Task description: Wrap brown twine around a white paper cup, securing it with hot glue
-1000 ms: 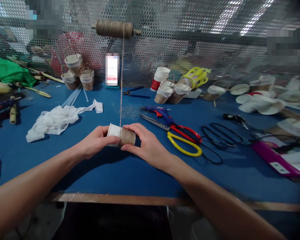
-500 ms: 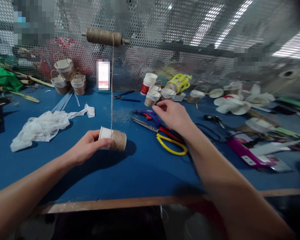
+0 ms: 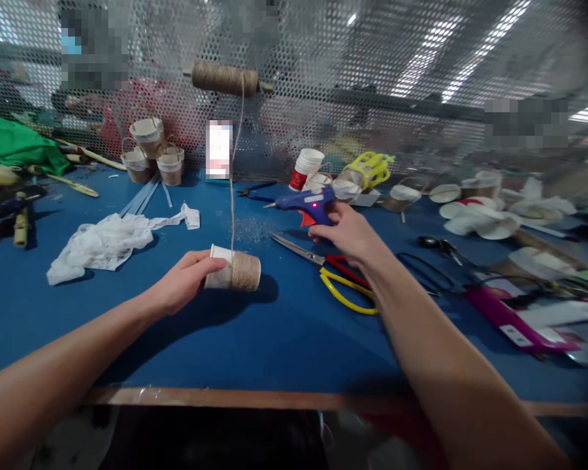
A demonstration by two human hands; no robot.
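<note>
My left hand (image 3: 189, 279) grips a white paper cup (image 3: 219, 264) lying on its side, its base end pointing right. Brown twine (image 3: 245, 271) is wrapped around that end. From the cup a strand (image 3: 233, 196) runs up to a twine spool (image 3: 224, 78) on a rod. A blue hot glue gun (image 3: 304, 201) is in my right hand (image 3: 345, 232), its nozzle pointing left and a red light showing on its body. Just below the glue gun, scissors (image 3: 343, 287) with red and yellow handles lie on the table.
Small twine-wrapped baskets (image 3: 147, 134) stand at the back left, near crumpled white fabric (image 3: 108, 248). Pliers (image 3: 259, 190), stacked paper cups (image 3: 308, 166) and a yellow mesh piece (image 3: 372, 170) sit at the back. A purple power strip (image 3: 500, 313) lies at right; the table's front edge (image 3: 215, 397) is near me.
My right hand has taken hold of the glue gun and lifted it off the table. The twine strand, straight before, now bows slightly. The whole view has shifted.
</note>
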